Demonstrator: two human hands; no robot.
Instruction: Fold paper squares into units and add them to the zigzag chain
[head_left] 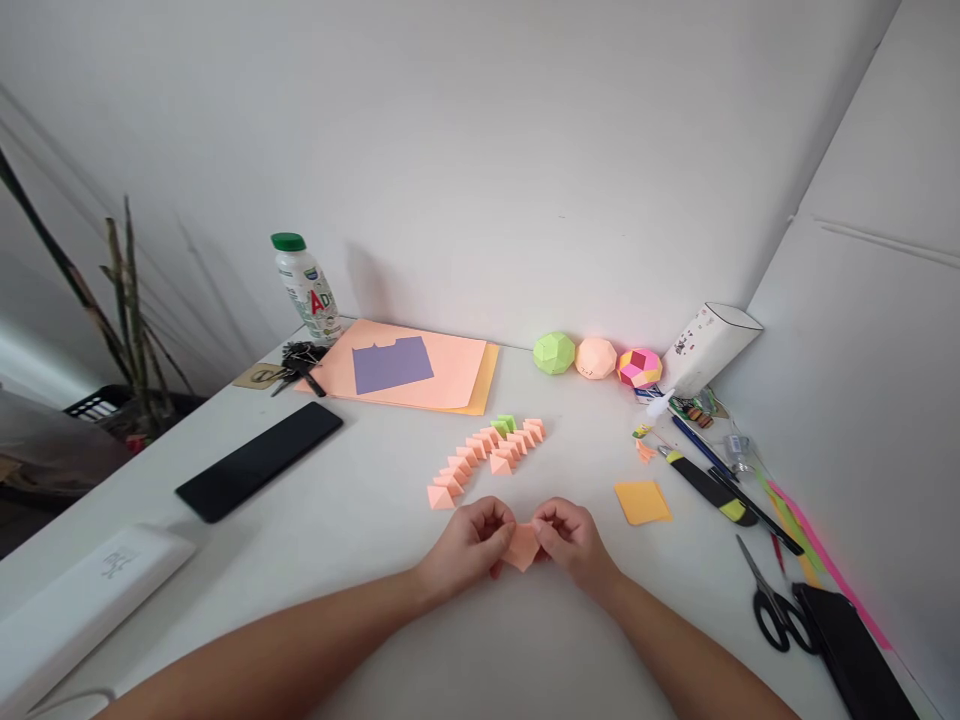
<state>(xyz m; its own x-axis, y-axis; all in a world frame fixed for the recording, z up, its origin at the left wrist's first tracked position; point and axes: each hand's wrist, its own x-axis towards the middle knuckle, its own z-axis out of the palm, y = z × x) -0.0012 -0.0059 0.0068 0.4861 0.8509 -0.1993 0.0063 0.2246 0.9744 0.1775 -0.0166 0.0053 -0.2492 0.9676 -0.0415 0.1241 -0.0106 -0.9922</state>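
Observation:
A small orange paper piece [522, 546] lies on the white table between my two hands, partly folded. My left hand [471, 542] pinches its left edge with curled fingers. My right hand [571, 538] pinches its right edge the same way. Just beyond them runs a row of several folded orange paper units [480, 455], with one green unit [505, 424] near its far end. To the right lies a flat orange paper square [642, 501].
Three paper balls, green [553, 352], peach [595, 358] and pink-yellow [640, 367], sit by the wall. Orange sheets with a purple sheet [409, 368], a bottle [304, 285], keys [298, 362] and a black phone [259, 460] lie left. Pens, scissors [772, 600] and a white box [709, 345] lie right.

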